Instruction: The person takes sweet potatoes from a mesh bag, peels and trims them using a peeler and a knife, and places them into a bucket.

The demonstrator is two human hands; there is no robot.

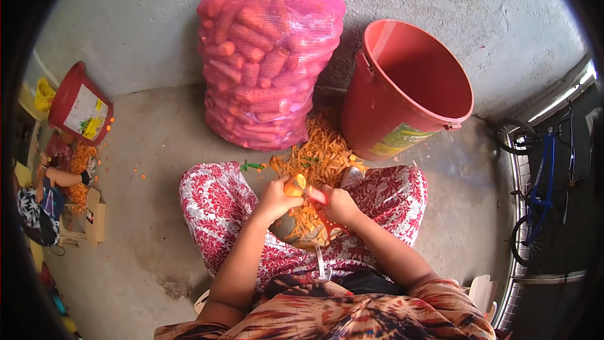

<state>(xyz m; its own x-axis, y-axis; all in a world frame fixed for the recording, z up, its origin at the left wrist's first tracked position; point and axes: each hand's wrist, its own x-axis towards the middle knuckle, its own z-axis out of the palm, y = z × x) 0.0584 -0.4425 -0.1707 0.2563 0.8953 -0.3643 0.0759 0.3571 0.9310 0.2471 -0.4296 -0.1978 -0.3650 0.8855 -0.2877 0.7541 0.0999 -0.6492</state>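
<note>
My left hand is wrapped round an orange carrot, whose pale cut end faces up. Close against it on the right, my right hand grips a red-handled tool; its working end is too small to make out. Both hands are over my crossed legs in red and white patterned trousers. Beneath and beyond them lies a heap of orange peelings on the floor. A pink mesh sack full of carrots stands behind the heap, against the wall.
Right of the sack stands a tall red bucket, tilted in view. At far left are another red bucket, more peelings, a cardboard box and another person. A blue bicycle is at far right.
</note>
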